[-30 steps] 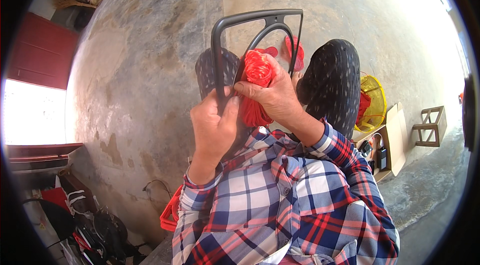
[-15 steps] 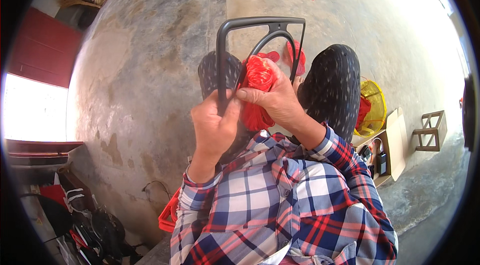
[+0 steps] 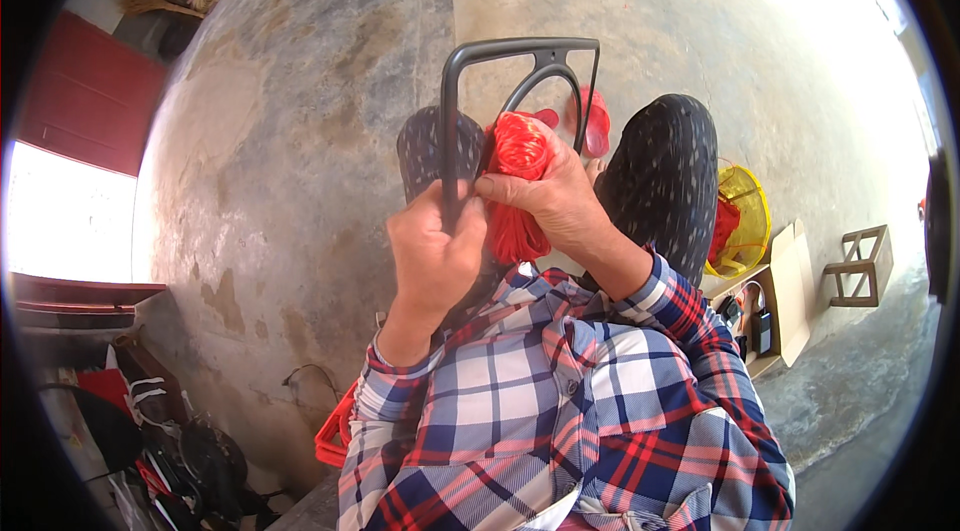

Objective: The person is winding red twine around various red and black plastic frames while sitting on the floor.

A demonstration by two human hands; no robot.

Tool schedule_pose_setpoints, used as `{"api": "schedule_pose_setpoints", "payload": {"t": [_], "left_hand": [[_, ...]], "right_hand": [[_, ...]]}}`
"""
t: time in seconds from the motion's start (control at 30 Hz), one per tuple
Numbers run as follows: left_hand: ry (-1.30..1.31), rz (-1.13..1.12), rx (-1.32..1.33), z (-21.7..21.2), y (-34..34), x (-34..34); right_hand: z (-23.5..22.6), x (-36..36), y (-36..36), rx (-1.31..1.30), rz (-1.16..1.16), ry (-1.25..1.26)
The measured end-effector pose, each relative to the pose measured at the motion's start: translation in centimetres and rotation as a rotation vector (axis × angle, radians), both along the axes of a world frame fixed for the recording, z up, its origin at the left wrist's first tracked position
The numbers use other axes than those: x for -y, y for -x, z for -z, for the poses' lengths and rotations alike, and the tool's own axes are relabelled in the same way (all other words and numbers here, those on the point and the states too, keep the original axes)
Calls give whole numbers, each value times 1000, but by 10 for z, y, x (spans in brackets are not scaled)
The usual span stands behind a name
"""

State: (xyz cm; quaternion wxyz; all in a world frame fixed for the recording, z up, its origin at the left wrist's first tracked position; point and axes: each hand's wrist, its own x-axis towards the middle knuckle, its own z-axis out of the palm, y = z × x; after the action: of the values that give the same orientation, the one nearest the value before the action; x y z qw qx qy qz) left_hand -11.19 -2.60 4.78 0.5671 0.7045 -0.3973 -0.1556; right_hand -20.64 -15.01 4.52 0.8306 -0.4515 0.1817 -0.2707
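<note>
Between my knees I hold up a dark grey frame (image 3: 520, 48) with straight outer bars and a curved inner bar. My left hand (image 3: 437, 249) is closed around the frame's left bar, thumb pointing up along it. A bundle of bright red-orange cord (image 3: 522, 148) rests in my right hand (image 3: 560, 196), its rounded wound top showing above my fingers and loose strands hanging below. My right thumb reaches left to the frame bar, close to my left hand. My right fingers behind the bundle are hidden.
Red slippers (image 3: 597, 121) lie on the concrete floor beyond the frame. To the right are a yellow basket (image 3: 762, 221) with red material, an open cardboard box (image 3: 795, 296) and a small wooden stool (image 3: 860, 266). A red plastic basket (image 3: 335, 436) sits by my left side.
The frame has turned and shifted slightly, its far right corner coming a little left. Both hands keep their hold, with the left moved slightly right.
</note>
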Motion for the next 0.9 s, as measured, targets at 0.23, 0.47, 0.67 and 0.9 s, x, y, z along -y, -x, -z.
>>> {"api": "schedule_pose_setpoints", "payload": {"t": [0.23, 0.47, 0.67, 0.9], "left_hand": [[-7, 12, 112, 0, 2, 1], [-6, 12, 43, 5, -3, -3], [-43, -34, -105, 1, -22, -10], [-29, -45, 312, 1, -29, -12]], "right_hand": [[-2, 1, 1, -15, -5, 0], [12, 2, 1, 15, -26, -34], [12, 19, 9, 48, 120, -690], [-20, 8, 25, 2, -196, -130]]}}
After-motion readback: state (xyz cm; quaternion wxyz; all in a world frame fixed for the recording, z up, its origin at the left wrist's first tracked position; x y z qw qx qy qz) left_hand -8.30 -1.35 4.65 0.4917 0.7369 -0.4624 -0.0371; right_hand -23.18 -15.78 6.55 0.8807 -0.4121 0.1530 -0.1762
